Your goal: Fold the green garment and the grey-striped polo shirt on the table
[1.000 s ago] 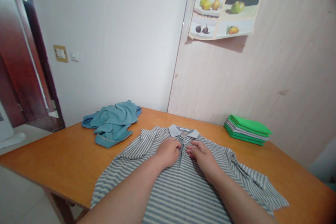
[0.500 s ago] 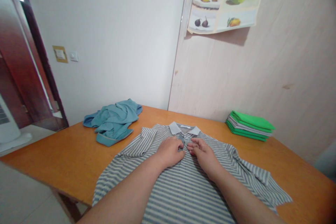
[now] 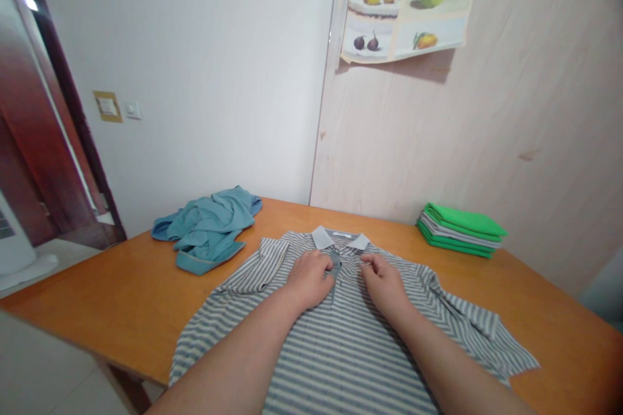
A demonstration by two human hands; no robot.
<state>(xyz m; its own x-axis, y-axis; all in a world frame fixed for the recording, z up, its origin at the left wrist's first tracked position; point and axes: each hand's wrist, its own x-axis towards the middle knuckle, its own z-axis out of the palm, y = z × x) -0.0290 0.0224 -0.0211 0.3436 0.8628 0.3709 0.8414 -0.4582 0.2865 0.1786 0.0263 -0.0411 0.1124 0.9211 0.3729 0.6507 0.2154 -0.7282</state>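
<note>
A grey-and-white striped polo shirt (image 3: pixel 341 350) lies front up on the table, its pale grey collar pointing away from me. At the left edge of the button placket, my left hand (image 3: pixel 311 279) has its fingers curled on the cloth, thumb and forefinger at the grey inner strip. My right hand (image 3: pixel 384 282) is just right of the placket, loosely bent, with a gap between thumb and forefinger and no cloth visible in it. The placket looks parted near the collar. My fingertips' undersides are hidden.
A crumpled teal garment (image 3: pixel 209 227) sits at the table's back left. Folded green and grey cloths (image 3: pixel 460 230) are stacked at the back right. The orange-brown table (image 3: pixel 97 298) stands against the wall, where a fruit print (image 3: pixel 409 13) hangs.
My right hand has drawn away from the placket to the right. My left hand has shifted slightly left, and more of the placket shows between the hands.
</note>
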